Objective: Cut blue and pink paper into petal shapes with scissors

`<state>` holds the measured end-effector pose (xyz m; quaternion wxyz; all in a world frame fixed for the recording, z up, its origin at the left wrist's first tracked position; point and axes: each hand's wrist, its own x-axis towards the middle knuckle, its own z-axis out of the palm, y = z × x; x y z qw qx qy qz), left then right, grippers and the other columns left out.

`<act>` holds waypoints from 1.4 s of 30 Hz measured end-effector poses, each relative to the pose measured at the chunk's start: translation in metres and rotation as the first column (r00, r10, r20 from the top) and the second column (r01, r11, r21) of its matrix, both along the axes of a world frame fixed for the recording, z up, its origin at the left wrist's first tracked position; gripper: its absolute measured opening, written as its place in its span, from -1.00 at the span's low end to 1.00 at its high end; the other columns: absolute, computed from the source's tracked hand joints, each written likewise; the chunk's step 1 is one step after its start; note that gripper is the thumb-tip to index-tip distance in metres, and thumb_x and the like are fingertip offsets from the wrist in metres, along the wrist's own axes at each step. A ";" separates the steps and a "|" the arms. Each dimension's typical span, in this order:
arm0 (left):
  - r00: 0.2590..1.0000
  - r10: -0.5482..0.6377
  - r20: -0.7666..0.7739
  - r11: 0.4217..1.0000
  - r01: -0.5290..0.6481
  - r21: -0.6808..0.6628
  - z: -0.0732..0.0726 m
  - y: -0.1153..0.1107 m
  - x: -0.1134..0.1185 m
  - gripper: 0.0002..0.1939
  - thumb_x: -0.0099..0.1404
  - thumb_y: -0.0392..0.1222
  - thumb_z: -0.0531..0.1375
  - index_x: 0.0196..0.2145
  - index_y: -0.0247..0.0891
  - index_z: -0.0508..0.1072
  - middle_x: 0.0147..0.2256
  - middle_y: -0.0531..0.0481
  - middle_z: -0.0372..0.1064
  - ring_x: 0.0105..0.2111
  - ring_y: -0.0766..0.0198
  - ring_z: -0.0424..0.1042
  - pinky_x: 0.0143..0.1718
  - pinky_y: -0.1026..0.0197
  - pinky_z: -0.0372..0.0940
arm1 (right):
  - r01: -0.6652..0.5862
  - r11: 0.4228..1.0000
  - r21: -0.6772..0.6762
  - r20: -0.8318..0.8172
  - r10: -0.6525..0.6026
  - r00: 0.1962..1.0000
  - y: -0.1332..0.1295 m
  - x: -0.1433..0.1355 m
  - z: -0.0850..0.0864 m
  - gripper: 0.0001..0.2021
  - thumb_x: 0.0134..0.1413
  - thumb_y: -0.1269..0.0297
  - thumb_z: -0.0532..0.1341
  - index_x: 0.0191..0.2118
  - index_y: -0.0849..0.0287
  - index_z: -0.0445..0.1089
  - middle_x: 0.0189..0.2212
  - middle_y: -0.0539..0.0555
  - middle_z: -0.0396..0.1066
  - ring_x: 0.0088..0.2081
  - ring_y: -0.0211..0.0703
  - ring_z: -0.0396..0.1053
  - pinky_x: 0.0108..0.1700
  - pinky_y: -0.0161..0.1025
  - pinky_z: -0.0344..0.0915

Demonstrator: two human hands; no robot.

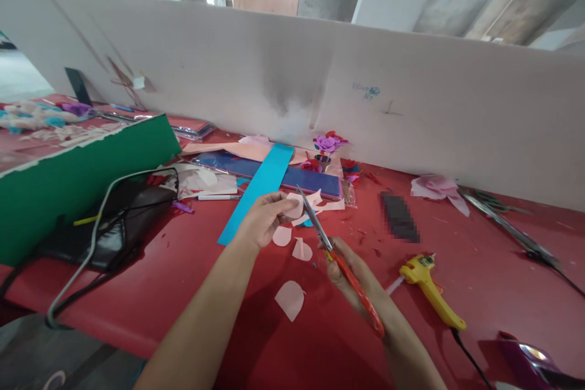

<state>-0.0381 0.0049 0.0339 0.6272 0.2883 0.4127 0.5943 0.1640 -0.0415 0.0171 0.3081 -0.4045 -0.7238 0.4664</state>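
Between the thumb and fingers of my left hand (267, 217) is a small piece of pale pink paper (295, 206). My right hand (350, 268) grips a pair of scissors (356, 292) with red handles, their blades reaching up to the edge of that paper. Whether the blades are parted I cannot tell. Below my hands lie cut pink petal shapes (290, 300), one of them folded or curled. Pink offcuts (331, 205) rest just beyond the blades. A bright blue paper strip (260, 189) runs past my left hand.
A yellow glue gun (429, 289) lies at right, near a pixelated dark object (400, 216). Paper flowers (329, 143) stand at the back by a white partition (205, 61). A green board (91, 177) and black bag (123, 225) with cables occupy the left of the red table (183, 311).
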 end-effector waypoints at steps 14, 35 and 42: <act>0.995 -0.086 -0.041 0.996 0.087 0.007 0.002 -0.003 0.004 -0.77 -0.12 -0.20 0.41 -0.59 -0.32 0.42 -0.54 0.02 0.40 -0.49 0.33 0.40 -0.42 0.27 0.27 | 0.026 0.999 -0.045 0.024 -0.025 0.999 -0.001 0.002 0.005 -0.57 0.18 -0.18 -0.01 -0.14 0.12 0.20 -0.56 -0.12 -0.04 -0.59 -0.34 -0.07 -0.59 -0.38 -0.05; 0.995 -0.101 0.011 0.994 0.101 0.033 0.003 -0.002 0.001 -0.78 -0.09 -0.22 0.40 -0.58 -0.32 0.42 -0.56 0.04 0.37 -0.52 0.36 0.38 -0.43 0.29 0.29 | 0.064 0.995 -0.070 0.010 -0.063 0.998 -0.003 -0.002 0.008 -0.57 0.16 -0.18 0.02 -0.19 0.13 0.25 -0.62 -0.14 -0.03 -0.66 -0.37 -0.09 -0.67 -0.39 -0.10; 0.994 -0.095 0.056 0.994 0.092 0.059 0.001 -0.002 0.000 -0.78 -0.08 -0.26 0.39 -0.61 -0.31 0.39 -0.57 0.08 0.35 -0.48 0.35 0.39 -0.26 0.18 0.38 | 0.055 0.996 -0.066 0.020 -0.054 0.998 -0.002 -0.001 0.004 -0.58 0.18 -0.17 0.01 -0.19 0.13 0.23 -0.60 -0.13 -0.03 -0.64 -0.37 -0.08 -0.66 -0.40 -0.05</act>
